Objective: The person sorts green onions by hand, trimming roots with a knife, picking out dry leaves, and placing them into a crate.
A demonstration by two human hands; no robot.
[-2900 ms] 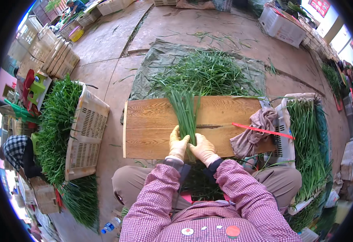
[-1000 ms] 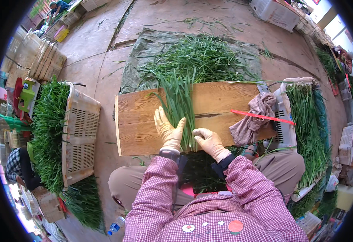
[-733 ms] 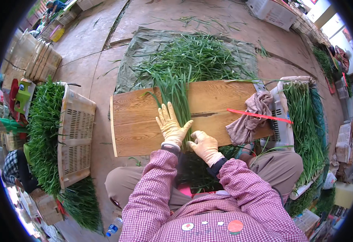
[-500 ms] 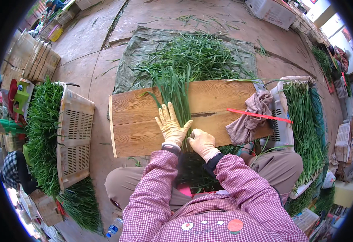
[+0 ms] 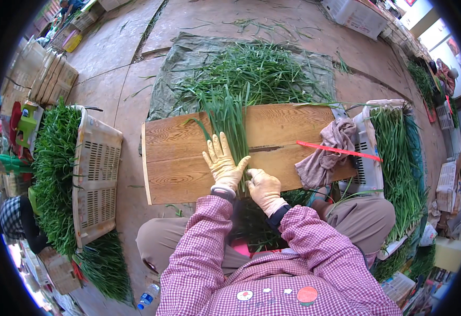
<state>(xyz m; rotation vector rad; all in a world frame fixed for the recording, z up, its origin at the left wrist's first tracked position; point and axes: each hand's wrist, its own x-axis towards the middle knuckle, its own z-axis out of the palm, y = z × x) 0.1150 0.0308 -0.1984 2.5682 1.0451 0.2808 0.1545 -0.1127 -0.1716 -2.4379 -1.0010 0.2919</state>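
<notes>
A bunch of garlic chives point(image 5: 229, 124) lies lengthwise across a wooden board point(image 5: 178, 176) in front of me, leaf tips pointing away. My left hand point(image 5: 224, 164), in a pale glove, rests flat on the bunch's lower part with fingers spread and thumb out over the stalks. Close on its right, my right hand point(image 5: 265, 188), gloved too, is closed in a fist against the stalk ends near the board's front edge. Whatever its curled fingers pinch is hidden. Beyond the board, a loose heap of garlic chives point(image 5: 265, 71) covers part of a green tarp point(image 5: 167, 84).
A white crate point(image 5: 97, 174) packed with greens stands to the left, another crate point(image 5: 365, 168) to the right. A crumpled cloth point(image 5: 325, 155) and a red strip point(image 5: 341, 150) lie at the board's right end. A plastic bottle point(image 5: 148, 296) is on the floor, lower left.
My right hand has shifted very slightly at the stalk ends. The left hand stays on the bunch, almost unmoved.
</notes>
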